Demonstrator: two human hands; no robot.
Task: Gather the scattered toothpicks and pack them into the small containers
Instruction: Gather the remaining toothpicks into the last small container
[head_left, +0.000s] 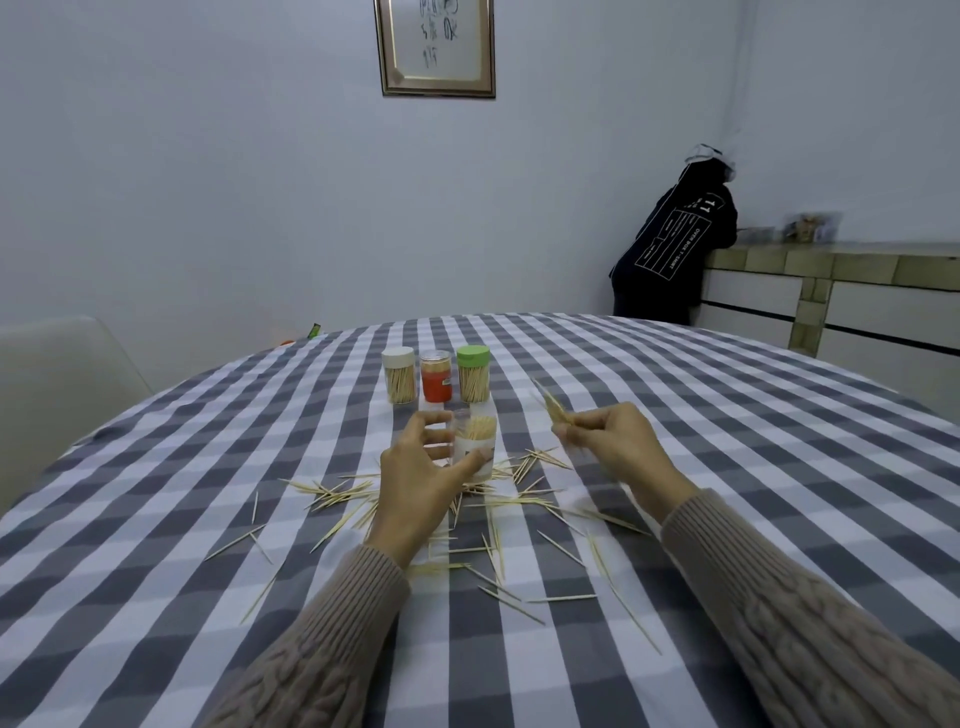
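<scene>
Right fingers (582, 431) around toothpicks (555, 410)

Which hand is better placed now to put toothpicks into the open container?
The right hand: it already pinches a small bundle of toothpicks just right of the open container. The left hand holds that container steady.

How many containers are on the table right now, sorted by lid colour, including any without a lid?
White lid: 1
Clear lid, red label: 1
Green lid: 1
No lid, held by the left hand: 1
Total: 4 containers
</scene>
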